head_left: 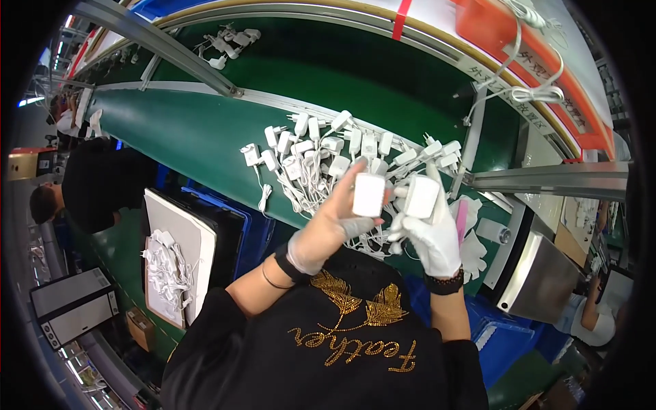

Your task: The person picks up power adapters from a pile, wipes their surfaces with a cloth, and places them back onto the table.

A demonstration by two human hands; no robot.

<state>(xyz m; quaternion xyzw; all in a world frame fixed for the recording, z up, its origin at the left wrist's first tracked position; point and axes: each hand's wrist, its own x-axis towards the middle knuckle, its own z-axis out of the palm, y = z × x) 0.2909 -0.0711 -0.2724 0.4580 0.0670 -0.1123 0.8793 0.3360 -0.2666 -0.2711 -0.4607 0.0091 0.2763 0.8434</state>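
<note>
I'm inspecting: my left hand (326, 229) grips a white square plastic charger (369, 195), my right hand (432, 236) grips another white charger (421, 197); next, turning them needs care.

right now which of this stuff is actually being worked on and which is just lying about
In hand:
- left hand holds a white charger block
- right hand holds another white charger
- pile of white chargers on the green belt

Lying about:
- tray of chargers
- cable bundle

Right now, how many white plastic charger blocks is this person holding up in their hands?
2. One white plastic charger block is in the left hand; the other block is in the white-gloved right hand. Many more lie piled on the green belt.
</note>
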